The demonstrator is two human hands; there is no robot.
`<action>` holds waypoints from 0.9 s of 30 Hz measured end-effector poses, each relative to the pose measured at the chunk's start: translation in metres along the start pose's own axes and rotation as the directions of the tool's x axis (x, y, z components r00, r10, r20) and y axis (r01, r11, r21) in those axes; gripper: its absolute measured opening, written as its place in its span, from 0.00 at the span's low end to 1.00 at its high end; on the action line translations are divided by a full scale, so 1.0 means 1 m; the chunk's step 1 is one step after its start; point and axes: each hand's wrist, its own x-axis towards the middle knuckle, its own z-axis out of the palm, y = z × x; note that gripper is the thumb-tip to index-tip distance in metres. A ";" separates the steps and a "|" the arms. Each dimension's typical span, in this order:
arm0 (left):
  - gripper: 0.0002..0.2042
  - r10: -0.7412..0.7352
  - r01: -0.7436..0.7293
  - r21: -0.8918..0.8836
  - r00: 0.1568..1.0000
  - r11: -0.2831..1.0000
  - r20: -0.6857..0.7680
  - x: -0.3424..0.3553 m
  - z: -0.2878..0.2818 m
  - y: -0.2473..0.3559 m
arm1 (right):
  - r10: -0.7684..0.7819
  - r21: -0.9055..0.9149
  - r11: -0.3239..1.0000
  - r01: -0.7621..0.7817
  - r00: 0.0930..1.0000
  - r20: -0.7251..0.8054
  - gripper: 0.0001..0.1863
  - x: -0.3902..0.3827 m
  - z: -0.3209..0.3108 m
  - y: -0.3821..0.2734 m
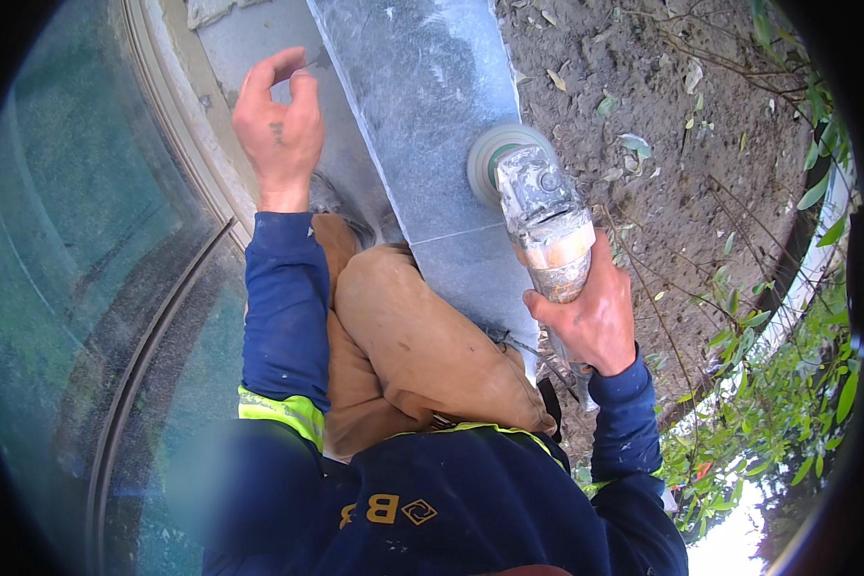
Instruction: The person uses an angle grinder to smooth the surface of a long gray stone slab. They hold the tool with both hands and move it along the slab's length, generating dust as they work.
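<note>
My right hand [600, 312] is wrapped around the body of a dusty angle grinder [547, 226]. A round, pale disc [487, 165] at the grinder's head rests over the right edge of a grey stone slab [422, 115]. I cannot tell whether the disc is spinning. My left hand [278, 130] is raised left of the slab, its thumb and forefinger curved toward each other with a gap between them. Nothing can be made out in it.
Bare soil [643, 115] with scattered leaves borders the slab on the right, with leafy branches [739, 355] beyond. A large glass pane [77, 221] and its frame [178, 106] stand on the left. My bent knee [403, 307] is close to the slab's near end.
</note>
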 end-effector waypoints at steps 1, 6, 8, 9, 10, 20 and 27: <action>0.11 0.002 -0.002 -0.001 1.000 1.000 0.003 0.000 0.000 0.000 | -0.011 -0.010 1.000 0.011 1.000 -0.004 0.36 -0.001 0.000 0.001; 0.11 0.005 -0.005 -0.008 1.000 1.000 0.013 0.000 0.000 0.000 | 0.032 0.019 0.999 -0.032 0.999 -0.008 0.36 0.003 0.001 -0.002; 0.11 0.013 -0.013 -0.002 1.000 1.000 0.008 0.001 -0.001 0.000 | 0.016 0.011 1.000 -0.016 1.000 -0.001 0.36 0.000 0.000 -0.001; 0.11 0.016 -0.016 0.001 1.000 1.000 0.006 0.001 -0.001 0.000 | 0.008 0.014 1.000 -0.008 1.000 -0.005 0.36 -0.003 0.001 0.001; 0.11 0.013 -0.013 -0.002 1.000 1.000 0.008 0.000 -0.001 0.000 | 0.000 0.017 1.000 0.000 1.000 -0.009 0.36 -0.005 0.001 0.002; 0.11 0.012 -0.012 0.000 1.000 1.000 0.009 0.001 0.000 -0.001 | -0.021 0.025 0.999 0.021 1.000 -0.009 0.34 -0.002 0.001 0.000; 0.11 -0.007 0.007 -0.003 1.000 1.000 -0.001 0.001 -0.001 0.000 | -0.022 -0.007 1.000 0.022 1.000 -0.006 0.36 -0.003 -0.002 0.000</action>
